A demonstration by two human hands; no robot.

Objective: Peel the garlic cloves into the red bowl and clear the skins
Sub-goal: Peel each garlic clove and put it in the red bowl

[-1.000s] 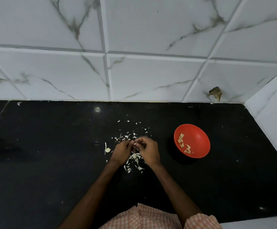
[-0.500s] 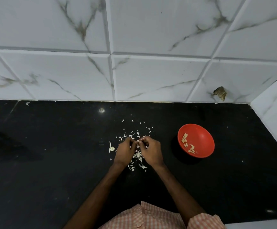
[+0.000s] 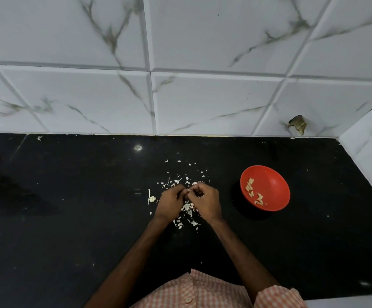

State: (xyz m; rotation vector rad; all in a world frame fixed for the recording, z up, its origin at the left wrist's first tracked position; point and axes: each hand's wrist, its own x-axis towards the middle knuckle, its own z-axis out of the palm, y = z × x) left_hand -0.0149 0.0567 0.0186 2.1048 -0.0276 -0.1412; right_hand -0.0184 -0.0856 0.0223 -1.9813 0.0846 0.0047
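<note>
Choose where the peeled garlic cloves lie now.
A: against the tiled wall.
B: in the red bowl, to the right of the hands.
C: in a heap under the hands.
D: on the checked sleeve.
B: the peeled cloves lie inside the red bowl, right of the left hand and right hand, which pinch a small pale piece over the scattered skins.

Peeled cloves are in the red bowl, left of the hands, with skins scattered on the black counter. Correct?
Not quite. The head view shows the red bowl right of the left hand and right hand, not left. Peeled cloves are in it; skins lie scattered on the black counter.
</note>
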